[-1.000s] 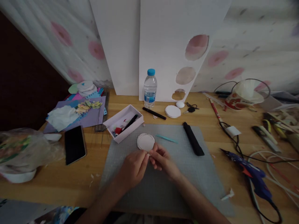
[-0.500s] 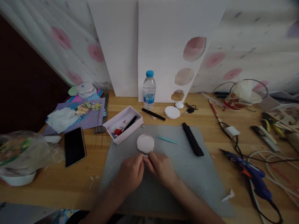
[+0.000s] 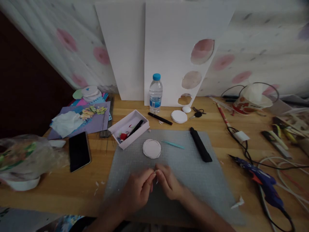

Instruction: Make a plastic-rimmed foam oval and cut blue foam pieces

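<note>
Curtain (image 3: 48, 19) with pink blotches hung behind a wooden table (image 3: 58, 190); two tall white boards (image 3: 129, 64) leaned against it, the right-hand one with three round openings along its edge. Grey cutting mat (image 3: 185, 175) lay at the near edge of the table.

Hands: both over the mat, fingers curled in, thumbs and forefingers brought together tip to tip. Left hand (image 3: 136, 190) and right hand (image 3: 169, 185) appeared to pinch one small pale piece (image 3: 156, 181) between them; blur hid its shape and most of its length.

Progress, as judged: round white discs (image 3: 152, 148) were already cut and lay in a loose, slightly uneven stack on the mat, just beyond the fingertips and touching neither hand. Second set of white discs (image 3: 179, 116) sat past the mat, near the bottle (image 3: 155, 96). Outstanding: the pale piece was in the fingers, not yet set down. Whether it was being shaped or pulled apart could not be told.

Nothing held the light-blue strip (image 3: 173, 144), the black pouch (image 3: 201, 145) or the glue gun (image 3: 259, 182). Open pink box (image 3: 136, 136) contained a dark pen-like item and something red.
</note>
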Motion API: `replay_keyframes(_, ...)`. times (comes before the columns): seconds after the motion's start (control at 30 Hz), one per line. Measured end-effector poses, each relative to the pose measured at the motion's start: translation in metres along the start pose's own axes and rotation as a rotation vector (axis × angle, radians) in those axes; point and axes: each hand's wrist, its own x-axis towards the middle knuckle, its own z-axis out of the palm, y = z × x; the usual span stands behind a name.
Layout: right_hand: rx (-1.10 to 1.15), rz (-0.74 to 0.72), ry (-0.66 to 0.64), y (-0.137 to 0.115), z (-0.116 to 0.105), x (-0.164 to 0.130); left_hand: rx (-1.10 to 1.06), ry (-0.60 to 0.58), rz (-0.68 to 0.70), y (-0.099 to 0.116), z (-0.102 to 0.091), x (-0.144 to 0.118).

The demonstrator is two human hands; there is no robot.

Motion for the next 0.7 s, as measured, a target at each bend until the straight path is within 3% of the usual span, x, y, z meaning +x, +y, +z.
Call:
replay_keyframes(0.3, -0.036, -0.055, 0.044, 0.0, -0.003, 0.0, -0.563, -0.111, -0.343, 0.004, 0.0, 0.007)
replay_keyframes(0.43, -0.052, -0.101, 0.041, -0.004, -0.003, -0.002, -0.799, -0.07, -0.46, -0.001, -0.002, 0.015)
replay_keyframes(0.57, -0.065, -0.116, 0.029, -0.005, -0.004, -0.001, -0.745, -0.034, -0.522, -0.002, -0.006, 0.024)
replay_keyframes(0.7, -0.087, -0.067, 0.085, -0.002, -0.009, -0.001, -0.515, -0.093, -0.493, -0.011, -0.04, 0.01)
